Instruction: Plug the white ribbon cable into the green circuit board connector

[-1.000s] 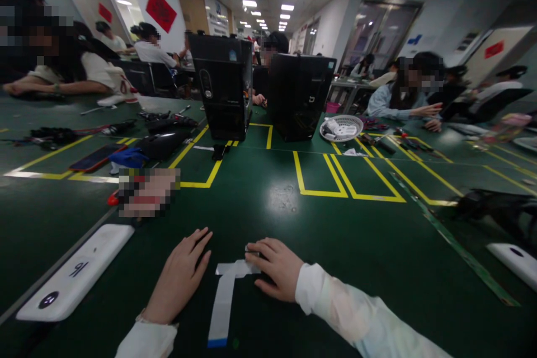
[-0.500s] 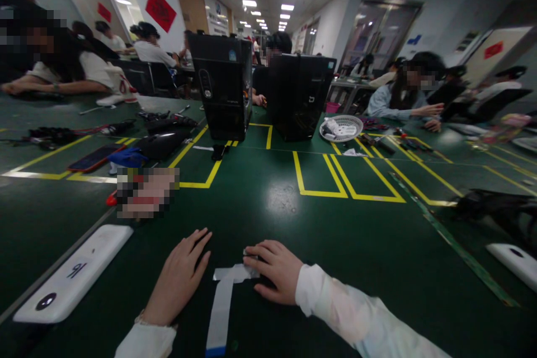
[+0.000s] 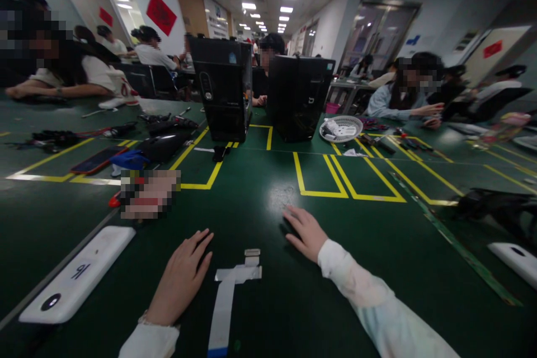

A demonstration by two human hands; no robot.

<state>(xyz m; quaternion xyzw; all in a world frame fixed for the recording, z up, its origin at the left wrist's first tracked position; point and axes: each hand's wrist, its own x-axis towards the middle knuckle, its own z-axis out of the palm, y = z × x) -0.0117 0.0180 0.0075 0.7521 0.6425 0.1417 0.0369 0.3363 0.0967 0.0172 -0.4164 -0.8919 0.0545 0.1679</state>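
A white flat ribbon cable (image 3: pixel 222 313) lies on the green tabletop in front of me, folded near its far end, with a small connector at the top and a blue tip at the near end. My left hand (image 3: pixel 184 271) rests flat to the left of the cable, apart from it, fingers stretched out and holding nothing. Up and to the right of the connector, my right hand (image 3: pixel 308 232) is over the table with its fingers extended and nothing in them.
Two black computer towers (image 3: pixel 222 89) stand at the back. A white basket (image 3: pixel 342 128) holds small parts. White device (image 3: pixel 78 274) lies at left, with cables and tools beyond it. A green strip (image 3: pixel 457 235) lies at right. Co-workers sit around the table.
My right hand has left the cable's connector end and moved away to the upper right, uncovering the connector. My left hand has stayed nearly still.
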